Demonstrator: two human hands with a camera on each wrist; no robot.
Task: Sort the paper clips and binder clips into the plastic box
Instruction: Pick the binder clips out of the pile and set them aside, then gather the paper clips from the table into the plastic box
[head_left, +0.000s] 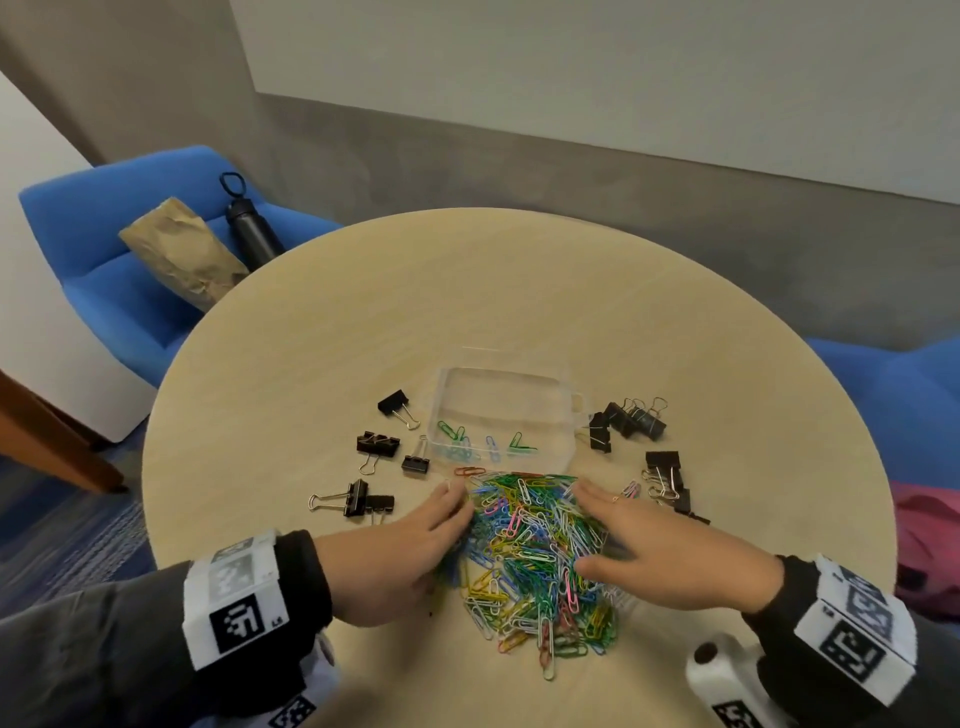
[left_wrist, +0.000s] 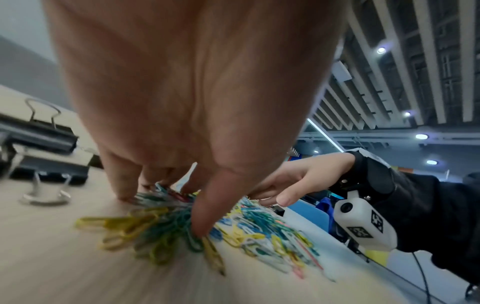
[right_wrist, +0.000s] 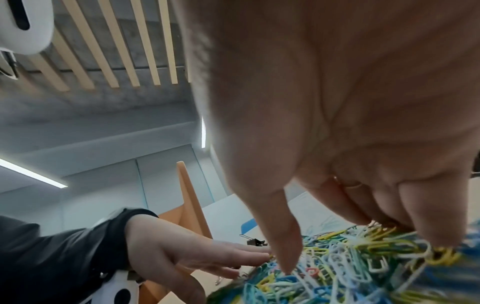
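Down on the round table, both hands flank the heap of coloured paper clips — the left hand at its left edge, the right hand on its right side. Fingers on both are fairly straight and spread, tips touching clips, nothing pinched. Just beyond the heap sits the clear plastic box — a few clips inside. Black binder clips lie scattered left and right of it.

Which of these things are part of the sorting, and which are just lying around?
Job: paper clips, binder clips, plastic box, left hand, right hand.
Lying about: bottle, paper bag, blue chair.
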